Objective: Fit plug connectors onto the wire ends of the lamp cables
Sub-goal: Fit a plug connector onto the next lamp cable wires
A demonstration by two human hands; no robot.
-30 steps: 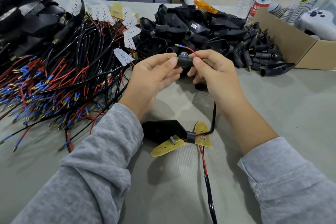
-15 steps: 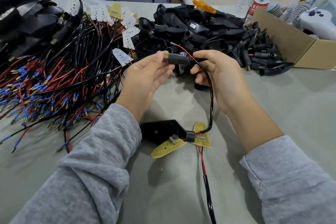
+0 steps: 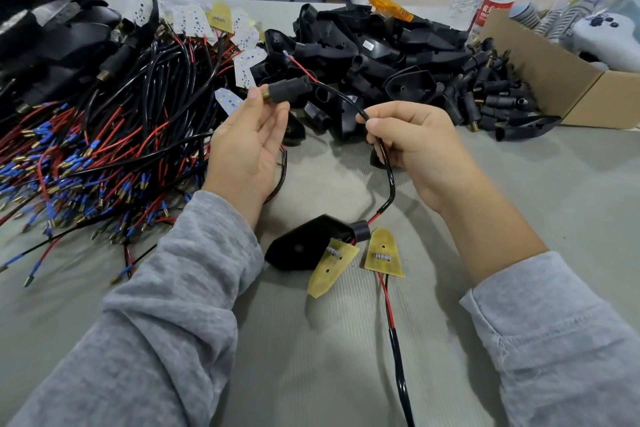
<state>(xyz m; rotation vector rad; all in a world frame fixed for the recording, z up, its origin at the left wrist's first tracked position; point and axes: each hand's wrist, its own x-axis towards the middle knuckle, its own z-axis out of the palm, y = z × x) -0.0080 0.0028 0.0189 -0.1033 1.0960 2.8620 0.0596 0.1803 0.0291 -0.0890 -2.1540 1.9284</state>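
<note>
Since a moment ago the right hand (image 3: 420,146) has slid down the black sheathed cable (image 3: 388,170), pinching it, while the left hand (image 3: 249,146) pinches the black cylindrical plug connector (image 3: 289,91), lying crosswise above the table's middle, red wire end (image 3: 300,66) poking out behind.

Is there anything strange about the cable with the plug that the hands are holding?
Yes. One thin red wire with a blue tip sticks out behind the black plug that the left hand holds, so it is not seated inside. The right hand pinches the black cable.
</note>
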